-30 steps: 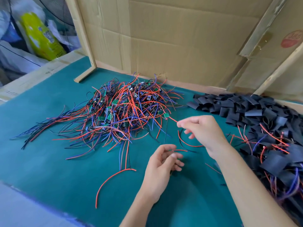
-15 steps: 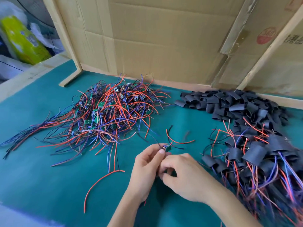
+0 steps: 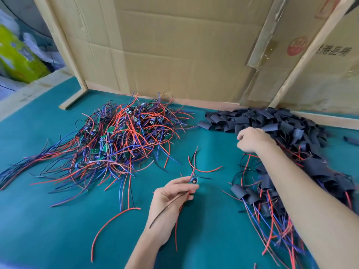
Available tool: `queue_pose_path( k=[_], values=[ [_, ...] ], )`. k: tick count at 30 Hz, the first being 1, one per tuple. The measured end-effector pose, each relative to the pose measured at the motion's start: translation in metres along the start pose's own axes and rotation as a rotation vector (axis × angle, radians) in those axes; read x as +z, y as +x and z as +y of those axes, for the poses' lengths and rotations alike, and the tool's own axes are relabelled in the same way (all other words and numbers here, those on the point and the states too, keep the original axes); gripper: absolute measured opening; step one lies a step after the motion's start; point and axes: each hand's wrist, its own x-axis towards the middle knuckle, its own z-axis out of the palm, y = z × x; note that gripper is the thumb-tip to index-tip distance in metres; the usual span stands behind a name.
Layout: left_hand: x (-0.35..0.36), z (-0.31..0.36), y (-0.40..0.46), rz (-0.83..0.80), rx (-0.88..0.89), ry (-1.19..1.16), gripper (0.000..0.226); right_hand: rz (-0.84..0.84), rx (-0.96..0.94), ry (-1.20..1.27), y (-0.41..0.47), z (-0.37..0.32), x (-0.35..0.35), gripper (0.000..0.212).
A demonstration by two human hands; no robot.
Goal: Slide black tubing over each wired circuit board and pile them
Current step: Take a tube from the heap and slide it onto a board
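- L hand (image 3: 171, 199): fingers pinch 1 small circuit board (image 3: 193, 179) w/ red + black wires, held just above the green table (image 3: 58, 220), center.
- R hand (image 3: 252, 139): fingers curled into pile of black tubing pieces (image 3: 272, 121), far right; can't tell if grasping one.
- 3 piles: bare wired boards (image 3: 124, 144) at left, loose tubing, sleeved boards (image 3: 272, 195) near right; too many per pile to count.
- 1 loose red wire (image 3: 108, 224) near L forearm.
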Motion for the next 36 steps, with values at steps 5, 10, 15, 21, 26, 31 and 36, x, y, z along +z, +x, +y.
queue_pose_path(
  k=[5,10,15,21,26,31,36],
  values=[
    [-0.002,0.001,0.002,-0.033,-0.008,-0.031,0.038,0.129,0.079,0.004,0.01,0.004,0.015,0.025],
    [-0.003,-0.002,0.005,-0.033,-0.047,-0.135,0.014,0.294,0.099,0.106,0.012,0.009,0.006,0.004],
    [-0.002,-0.004,0.004,-0.038,-0.069,-0.242,0.014,0.341,-0.027,0.322,-0.009,-0.002,-0.011,0.012],
    [0.001,0.001,0.004,0.029,-0.1,-0.303,0.011,0.119,-0.347,0.632,-0.094,-0.039,0.019,0.024],
    [0.001,0.001,0.002,0.026,-0.05,-0.109,0.013,-0.065,-0.438,0.934,-0.139,-0.064,0.063,0.032],
    [0.0,0.004,-0.001,0.001,-0.039,-0.095,0.018,0.029,-0.501,0.966,-0.155,-0.063,0.082,0.015],
    [0.0,0.003,-0.001,-0.023,-0.016,-0.094,0.016,-0.013,-0.503,1.115,-0.16,-0.06,0.084,0.026]
  ],
)
